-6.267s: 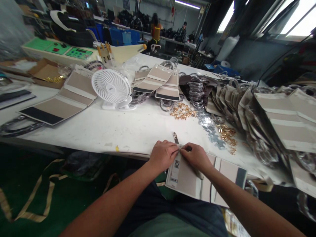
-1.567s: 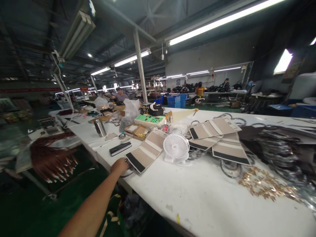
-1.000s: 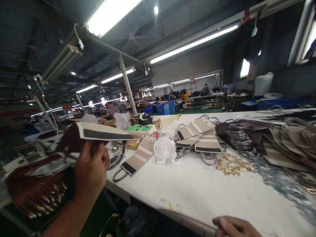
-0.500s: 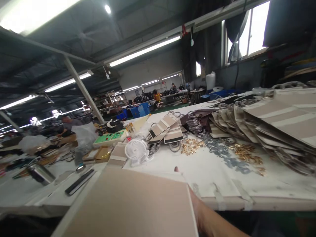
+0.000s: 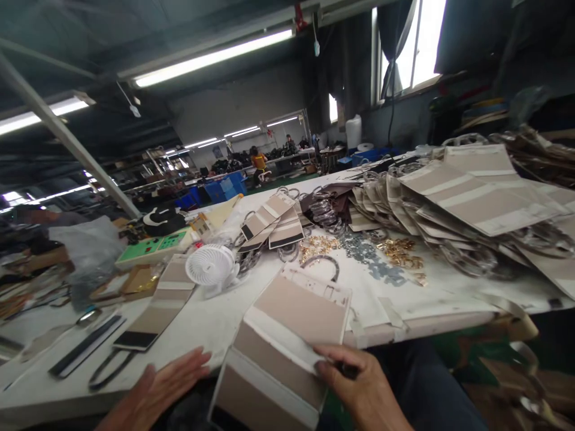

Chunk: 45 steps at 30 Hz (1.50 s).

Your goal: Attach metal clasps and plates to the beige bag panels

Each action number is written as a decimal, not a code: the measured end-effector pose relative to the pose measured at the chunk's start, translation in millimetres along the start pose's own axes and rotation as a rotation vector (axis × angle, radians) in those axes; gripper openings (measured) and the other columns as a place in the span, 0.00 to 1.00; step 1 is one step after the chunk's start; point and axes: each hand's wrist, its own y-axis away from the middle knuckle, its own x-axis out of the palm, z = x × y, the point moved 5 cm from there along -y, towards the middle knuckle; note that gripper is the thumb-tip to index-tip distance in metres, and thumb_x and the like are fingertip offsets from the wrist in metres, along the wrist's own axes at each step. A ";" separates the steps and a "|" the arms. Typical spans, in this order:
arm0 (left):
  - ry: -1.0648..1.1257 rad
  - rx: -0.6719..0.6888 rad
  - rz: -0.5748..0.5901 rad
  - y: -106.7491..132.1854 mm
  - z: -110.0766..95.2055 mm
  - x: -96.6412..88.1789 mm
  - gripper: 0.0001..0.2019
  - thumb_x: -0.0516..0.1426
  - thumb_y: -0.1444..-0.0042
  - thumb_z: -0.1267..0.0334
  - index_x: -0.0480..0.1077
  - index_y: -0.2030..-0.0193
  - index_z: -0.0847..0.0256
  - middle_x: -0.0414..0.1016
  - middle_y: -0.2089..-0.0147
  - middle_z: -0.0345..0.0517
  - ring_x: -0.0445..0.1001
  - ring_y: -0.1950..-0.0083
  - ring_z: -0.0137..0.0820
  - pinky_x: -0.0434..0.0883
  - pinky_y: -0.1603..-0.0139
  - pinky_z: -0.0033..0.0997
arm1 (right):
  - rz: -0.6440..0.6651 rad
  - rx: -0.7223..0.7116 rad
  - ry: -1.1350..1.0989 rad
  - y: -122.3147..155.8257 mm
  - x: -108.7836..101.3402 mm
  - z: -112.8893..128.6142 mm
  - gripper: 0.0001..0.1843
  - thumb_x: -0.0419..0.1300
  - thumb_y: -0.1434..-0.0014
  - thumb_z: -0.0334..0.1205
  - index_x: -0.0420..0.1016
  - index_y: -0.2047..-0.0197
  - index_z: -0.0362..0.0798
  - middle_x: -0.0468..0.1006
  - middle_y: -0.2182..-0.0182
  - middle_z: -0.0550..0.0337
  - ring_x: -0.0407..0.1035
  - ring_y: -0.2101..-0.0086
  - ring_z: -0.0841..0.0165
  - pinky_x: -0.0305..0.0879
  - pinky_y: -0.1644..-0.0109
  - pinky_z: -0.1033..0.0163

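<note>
right hand [image 5: 357,380] pinches a tan striped bag panel [image 5: 291,320]; left hand [image 5: 155,389], fingers spread, hovers just beside it.

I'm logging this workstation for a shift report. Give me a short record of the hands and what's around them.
Place: long white worktable in a factory hall
Right hand: pinching the edge of a beige-and-white striped bag panel
Left hand: open, fingers spread, beside the panel, not visibly gripping it
Nearby: white plastic desk fan; scattered gold metal fittings
Further along: heap of beige striped panels
Others: distant person in an orange top
</note>
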 end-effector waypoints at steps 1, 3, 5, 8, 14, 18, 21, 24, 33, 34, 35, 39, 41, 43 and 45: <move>-0.046 -0.004 0.044 -10.2 -2.0 14.2 0.45 0.62 0.58 0.22 0.80 0.43 0.56 0.77 0.35 0.53 0.63 0.26 0.63 0.55 0.22 0.59 | 0.034 -0.031 0.038 8.6 2.4 -9.7 0.20 0.73 0.46 0.58 0.91 0.59 0.52 0.88 0.58 0.50 0.81 0.56 0.53 0.77 0.49 0.56; -0.165 0.081 0.128 -32.2 -10.9 49.8 0.38 0.64 0.48 0.29 0.80 0.41 0.56 0.77 0.35 0.53 0.66 0.28 0.58 0.56 0.22 0.56 | 0.151 -0.085 0.115 22.0 7.8 -27.0 0.17 0.70 0.42 0.57 0.91 0.58 0.55 0.88 0.58 0.50 0.82 0.56 0.53 0.77 0.49 0.55; -0.239 0.108 0.292 -54.2 -15.2 90.9 0.30 0.63 0.41 0.37 0.81 0.44 0.60 0.79 0.37 0.54 0.72 0.32 0.54 0.62 0.26 0.51 | 0.311 -0.095 0.174 30.5 12.2 -40.1 0.16 0.67 0.39 0.56 0.91 0.56 0.57 0.88 0.59 0.50 0.82 0.59 0.53 0.78 0.52 0.55; -0.080 -0.035 0.504 -80.4 -12.9 138.4 0.28 0.67 0.41 0.48 0.77 0.39 0.63 0.82 0.43 0.58 0.82 0.47 0.48 0.75 0.43 0.43 | 0.551 -0.043 0.202 39.0 11.7 -46.5 0.20 0.64 0.37 0.60 0.90 0.52 0.59 0.88 0.62 0.51 0.82 0.62 0.53 0.78 0.54 0.53; 0.006 -0.145 0.770 -86.7 -18.0 184.3 0.36 0.72 0.46 0.59 0.69 0.31 0.58 0.80 0.41 0.58 0.82 0.47 0.46 0.76 0.45 0.41 | 0.435 0.161 0.254 36.6 -59.9 -28.3 0.24 0.68 0.42 0.64 0.87 0.69 0.50 0.81 0.72 0.54 0.75 0.67 0.59 0.73 0.59 0.59; -0.005 -0.160 0.834 -81.2 -16.8 195.0 0.34 0.71 0.44 0.60 0.69 0.32 0.56 0.77 0.37 0.55 0.80 0.44 0.44 0.75 0.43 0.40 | 0.104 0.237 0.175 13.9 -119.7 -27.5 0.29 0.66 0.41 0.68 0.79 0.69 0.47 0.72 0.78 0.59 0.63 0.76 0.69 0.62 0.73 0.66; 0.009 -0.171 0.866 -81.1 -12.5 198.7 0.33 0.71 0.44 0.60 0.69 0.32 0.55 0.76 0.36 0.52 0.79 0.44 0.42 0.75 0.45 0.37 | 0.189 0.290 -0.042 0.9 -116.2 -41.9 0.38 0.67 0.46 0.72 0.78 0.48 0.47 0.71 0.79 0.64 0.54 0.80 0.74 0.52 0.79 0.70; 0.049 -0.178 0.862 -82.3 -9.5 198.2 0.34 0.70 0.44 0.60 0.67 0.31 0.53 0.76 0.38 0.51 0.79 0.45 0.40 0.75 0.46 0.36 | 0.205 0.394 -0.313 -3.9 -97.1 -58.1 0.44 0.74 0.52 0.68 0.74 0.40 0.50 0.81 0.59 0.54 0.54 0.80 0.78 0.53 0.81 0.71; -0.165 -0.080 0.838 -89.6 -7.2 197.5 0.35 0.66 0.41 0.57 0.65 0.27 0.54 0.73 0.31 0.51 0.76 0.38 0.46 0.73 0.42 0.38 | 0.378 0.475 -0.079 -2.5 -61.0 -57.6 0.37 0.72 0.47 0.66 0.81 0.47 0.45 0.78 0.67 0.57 0.65 0.73 0.71 0.61 0.76 0.70; -0.248 -0.022 0.829 -96.0 -8.8 200.1 0.36 0.65 0.41 0.59 0.64 0.26 0.54 0.70 0.29 0.50 0.74 0.34 0.47 0.72 0.39 0.39 | 0.369 0.466 0.007 -1.9 -61.0 -58.0 0.35 0.70 0.44 0.67 0.81 0.47 0.45 0.78 0.67 0.57 0.66 0.73 0.70 0.61 0.75 0.69; -0.341 0.046 0.815 -103.8 -10.2 203.6 0.36 0.64 0.41 0.63 0.64 0.26 0.53 0.68 0.27 0.48 0.71 0.31 0.47 0.70 0.36 0.39 | 0.349 0.459 0.063 -1.4 -61.2 -59.5 0.35 0.68 0.43 0.68 0.81 0.48 0.45 0.78 0.67 0.57 0.66 0.72 0.69 0.62 0.76 0.69; -0.603 0.272 0.749 -142.9 -9.9 225.7 0.38 0.61 0.51 0.73 0.71 0.30 0.51 0.73 0.30 0.41 0.73 0.33 0.45 0.69 0.35 0.36 | 0.275 0.471 0.141 0.7 -61.8 -77.5 0.36 0.62 0.41 0.73 0.80 0.61 0.44 0.72 0.75 0.61 0.59 0.79 0.73 0.57 0.78 0.67; -0.636 0.292 0.738 -161.9 -5.2 238.8 0.39 0.60 0.53 0.75 0.73 0.31 0.53 0.80 0.38 0.41 0.80 0.43 0.44 0.74 0.43 0.33 | 0.214 0.496 0.185 1.0 -67.2 -88.8 0.37 0.57 0.39 0.74 0.76 0.70 0.45 0.65 0.82 0.65 0.54 0.82 0.74 0.54 0.79 0.67; -0.708 0.272 0.745 -176.3 2.1 251.0 0.40 0.58 0.53 0.76 0.71 0.30 0.57 0.83 0.42 0.42 0.82 0.48 0.44 0.76 0.49 0.32 | 0.167 0.491 0.277 0.8 -77.7 -92.9 0.36 0.56 0.37 0.74 0.73 0.73 0.47 0.62 0.85 0.66 0.55 0.83 0.73 0.55 0.78 0.66; -0.822 0.276 0.767 -184.2 9.6 261.2 0.42 0.56 0.53 0.78 0.68 0.28 0.58 0.79 0.37 0.45 0.81 0.44 0.45 0.75 0.44 0.34 | 0.173 0.391 0.424 -1.7 -90.3 -84.0 0.32 0.59 0.37 0.70 0.78 0.72 0.48 0.72 0.82 0.60 0.67 0.78 0.66 0.66 0.71 0.63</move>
